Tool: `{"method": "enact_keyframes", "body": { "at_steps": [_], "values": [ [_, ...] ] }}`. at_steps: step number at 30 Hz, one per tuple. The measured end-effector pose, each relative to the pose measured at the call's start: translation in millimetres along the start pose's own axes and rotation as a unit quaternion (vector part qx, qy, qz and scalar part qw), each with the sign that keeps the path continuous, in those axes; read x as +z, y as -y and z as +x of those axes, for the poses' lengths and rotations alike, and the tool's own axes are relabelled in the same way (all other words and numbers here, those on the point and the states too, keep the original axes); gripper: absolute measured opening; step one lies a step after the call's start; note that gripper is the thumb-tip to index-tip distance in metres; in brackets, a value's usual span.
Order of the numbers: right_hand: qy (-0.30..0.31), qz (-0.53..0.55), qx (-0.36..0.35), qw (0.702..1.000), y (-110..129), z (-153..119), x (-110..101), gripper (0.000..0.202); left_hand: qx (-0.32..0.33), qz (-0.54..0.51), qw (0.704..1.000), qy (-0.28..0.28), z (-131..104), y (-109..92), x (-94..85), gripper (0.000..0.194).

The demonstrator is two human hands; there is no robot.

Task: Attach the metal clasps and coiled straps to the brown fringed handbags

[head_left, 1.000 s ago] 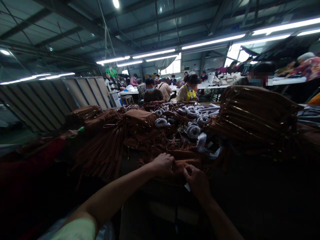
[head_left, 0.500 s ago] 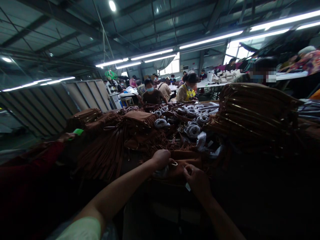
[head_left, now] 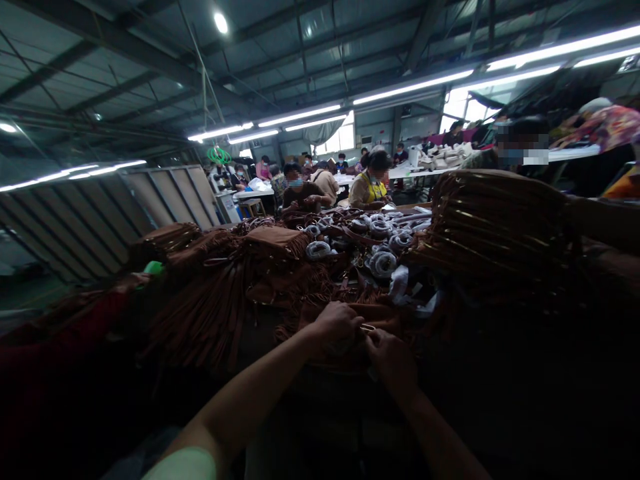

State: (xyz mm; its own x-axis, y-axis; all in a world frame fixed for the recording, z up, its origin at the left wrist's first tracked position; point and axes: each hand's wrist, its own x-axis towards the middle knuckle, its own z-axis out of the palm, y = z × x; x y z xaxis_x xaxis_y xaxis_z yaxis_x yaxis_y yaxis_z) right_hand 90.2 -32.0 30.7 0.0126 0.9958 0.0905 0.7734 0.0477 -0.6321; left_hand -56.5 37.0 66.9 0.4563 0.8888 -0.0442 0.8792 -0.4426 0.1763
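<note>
Both hands meet at near centre of the surface (head_left: 270, 333), over a brown suede piece (head_left: 385, 313) lying flat just in front of the person. Left hand (head_left: 336, 325) curled, fingers closed on the piece's near edge; right hand (head_left: 391, 357) curled too, fingertips pinching at a small metal ring (head_left: 367, 327) btwn the two hands. Very dark here, so exact grip on the ring hard to confirm. Far left: heap of brown fringe pieces (head_left: 215, 300). Far centre: grey wrapped rolls (head_left: 383, 263). Right: tall stack of brown pieces w/ gold trim (head_left: 500, 227). Red sleeve of a co-worker (head_left: 60, 333) at left, other ppl seated at far tables. Risks, my guess: ring is small + poorly lit, could slip from the pinch and drop into the fringe clutter; tugging the suede could drag neighbouring fringe; the stack at right sits close, an elbow bump might topple it.
</note>
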Motion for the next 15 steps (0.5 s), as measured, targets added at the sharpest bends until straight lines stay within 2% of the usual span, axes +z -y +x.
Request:
{"method": "enact_keyframes", "body": {
  "at_steps": [4,7,12,15],
  "values": [
    [0.016,-0.001,0.021,1.000,2.3,3.6,-0.5,0.030,-0.024,-0.023,0.999,0.028,-8.1,12.1,-9.7,0.047],
    [0.010,-0.006,0.029,1.000,3.1,3.2,0.0,0.028,-0.035,-0.043,0.998,0.025,-12.6,11.4,-1.9,0.036],
    [0.000,0.019,0.023,1.000,2.9,-0.1,-1.2,0.029,-0.051,-0.099,0.991,-0.078,-15.8,3.7,16.0,0.026],
    [-0.001,0.046,0.029,0.999,1.1,1.7,-0.9,0.031,-0.052,-0.133,0.983,-0.116,-15.7,-3.0,21.5,0.023]
  ]
}}
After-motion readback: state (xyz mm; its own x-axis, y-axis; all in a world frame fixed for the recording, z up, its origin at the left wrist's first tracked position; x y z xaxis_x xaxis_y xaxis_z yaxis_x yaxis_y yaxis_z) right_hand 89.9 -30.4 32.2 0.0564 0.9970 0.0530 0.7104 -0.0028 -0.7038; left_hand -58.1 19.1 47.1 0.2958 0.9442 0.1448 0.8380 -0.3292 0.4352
